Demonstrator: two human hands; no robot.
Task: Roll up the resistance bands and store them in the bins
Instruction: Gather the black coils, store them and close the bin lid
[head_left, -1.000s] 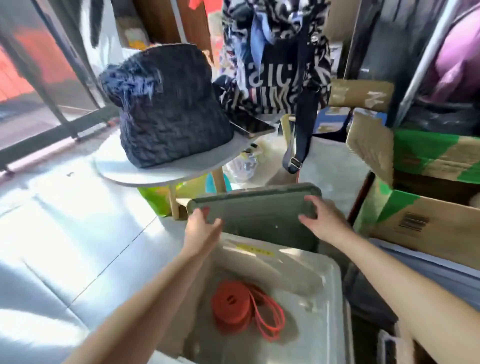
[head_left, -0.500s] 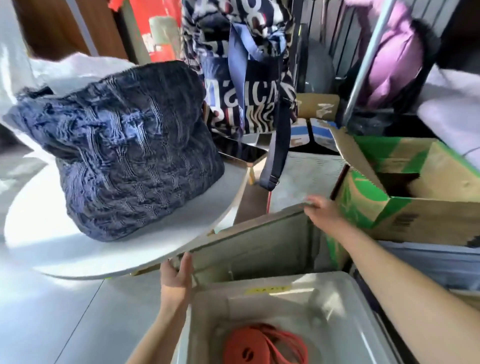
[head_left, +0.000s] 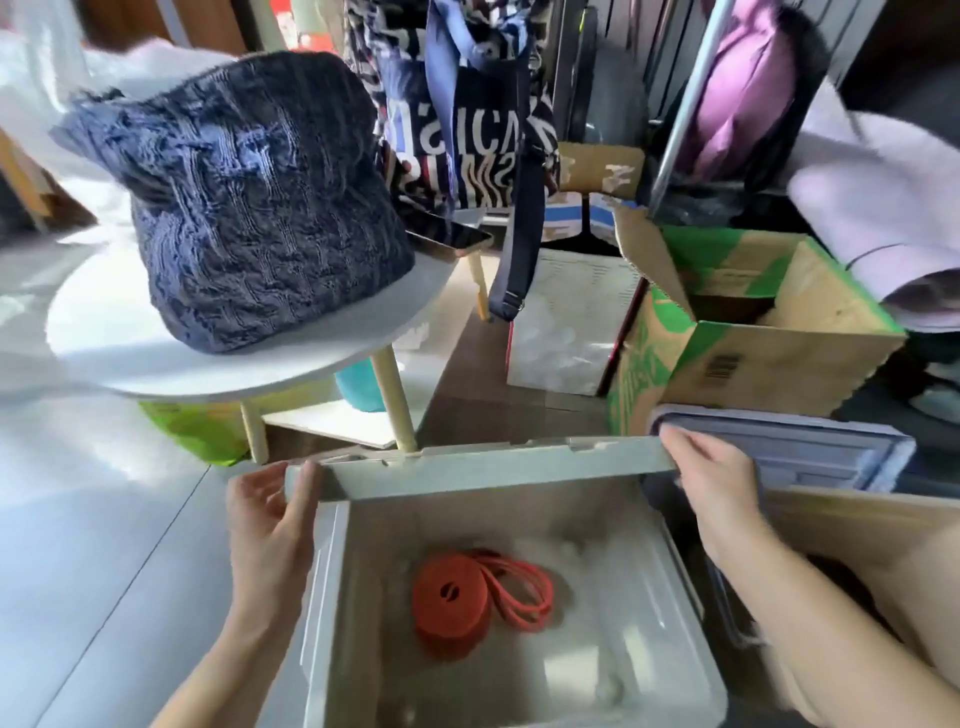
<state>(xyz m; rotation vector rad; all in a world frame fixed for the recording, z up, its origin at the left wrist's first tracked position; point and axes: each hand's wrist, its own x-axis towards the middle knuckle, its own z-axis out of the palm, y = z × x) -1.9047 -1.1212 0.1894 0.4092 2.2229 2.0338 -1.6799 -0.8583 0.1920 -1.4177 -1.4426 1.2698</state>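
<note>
Resistance band (head_left: 457, 597), orange and wound into a flat coil with a few loose loops trailing to the right, lies on the floor of the pale bin (head_left: 327, 597) just in front of me, roughly in its middle. I judge this one stored, which is why neither hand touches it. Both are on the lid (head_left: 493, 465), held above the bin's far rim. My left hand (head_left: 270, 525) is clamped on its left end and my right hand (head_left: 711, 488) grips its right end, fingers curled over the edge. Holding both ends keeps it level, I think, for closing the bin.

Far left stands a round white surface (head_left: 104, 353) carrying a dark blue knitted bag (head_left: 249, 208). Far right sits an open cardboard box (head_left: 779, 358).

I see the lid nearly edge-on, so its top is hidden. Glare washes out the bin floor and the near wall is cut off, so I cannot tell whether another band lies there.
</note>
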